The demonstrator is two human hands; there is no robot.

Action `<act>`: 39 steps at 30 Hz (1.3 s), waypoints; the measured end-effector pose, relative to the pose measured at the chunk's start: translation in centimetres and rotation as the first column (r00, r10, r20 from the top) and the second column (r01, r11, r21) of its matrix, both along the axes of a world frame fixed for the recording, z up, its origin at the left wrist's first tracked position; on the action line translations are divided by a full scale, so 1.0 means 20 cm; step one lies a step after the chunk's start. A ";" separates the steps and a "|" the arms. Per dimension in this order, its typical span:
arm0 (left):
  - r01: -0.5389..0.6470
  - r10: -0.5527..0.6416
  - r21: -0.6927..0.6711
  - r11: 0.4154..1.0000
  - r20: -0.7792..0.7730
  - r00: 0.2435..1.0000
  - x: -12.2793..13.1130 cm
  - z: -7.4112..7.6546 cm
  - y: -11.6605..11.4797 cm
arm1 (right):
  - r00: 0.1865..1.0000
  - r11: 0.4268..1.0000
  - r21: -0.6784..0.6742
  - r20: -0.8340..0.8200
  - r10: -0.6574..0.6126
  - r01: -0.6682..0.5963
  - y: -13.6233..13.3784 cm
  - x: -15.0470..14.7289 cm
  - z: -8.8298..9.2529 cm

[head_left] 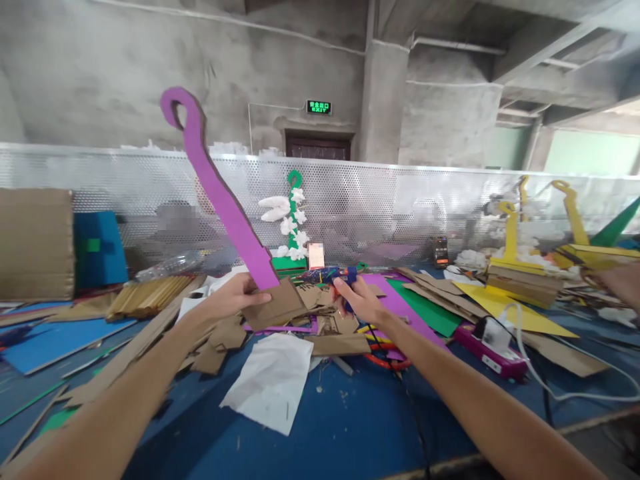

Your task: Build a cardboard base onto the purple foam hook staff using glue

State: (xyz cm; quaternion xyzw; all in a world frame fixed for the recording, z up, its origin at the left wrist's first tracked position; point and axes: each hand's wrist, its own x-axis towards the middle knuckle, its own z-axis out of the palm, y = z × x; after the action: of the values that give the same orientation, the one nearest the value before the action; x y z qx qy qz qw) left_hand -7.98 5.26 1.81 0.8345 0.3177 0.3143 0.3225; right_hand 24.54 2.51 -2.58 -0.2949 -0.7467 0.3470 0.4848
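Observation:
My left hand [243, 295] is closed on the lower end of a tall purple hook-shaped cutout [220, 190], where a brown cardboard piece [277, 305] joins it. The cutout leans up to the left, its curled tip at the top. In my right hand [357, 299] is a blue glue gun [330, 275], fingers wrapped round the grip. Its nozzle points left at the cardboard piece; whether they touch I cannot tell. A black cord [407, 400] runs over the table below my right hand. Beneath both hands lie cardboard scraps [337, 343] and a crumpled white paper [273, 380].
A green hook stand [294, 223] with white flowers stands ahead against the perforated metal screen [360, 200]. Yellow hook stands [510, 233] and a purple power strip [493, 353] are on the right. Blue boards [60, 343] and cardboard strips [150, 297] lie left. Another person's hand [617, 283] shows far right.

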 end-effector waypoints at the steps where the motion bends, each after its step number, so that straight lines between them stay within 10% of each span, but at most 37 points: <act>1: 0.008 -0.008 -0.010 1.000 0.000 1.000 0.00 -0.01 0.01 | 1.000 1.000 0.000 0.013 -0.019 0.019 0.00 0.00 0.00; 39: -0.035 0.035 -0.045 0.998 -0.009 0.999 -0.01 -0.01 0.01 | 0.998 0.988 -0.143 -0.036 0.050 -0.054 0.04 0.01 -0.01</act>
State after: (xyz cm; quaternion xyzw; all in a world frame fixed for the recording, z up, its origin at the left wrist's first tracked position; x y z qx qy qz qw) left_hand -8.25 5.49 1.54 0.8225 0.3406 0.3092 0.3345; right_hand 24.83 3.22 -2.72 -0.3039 -0.7193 0.4171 0.4650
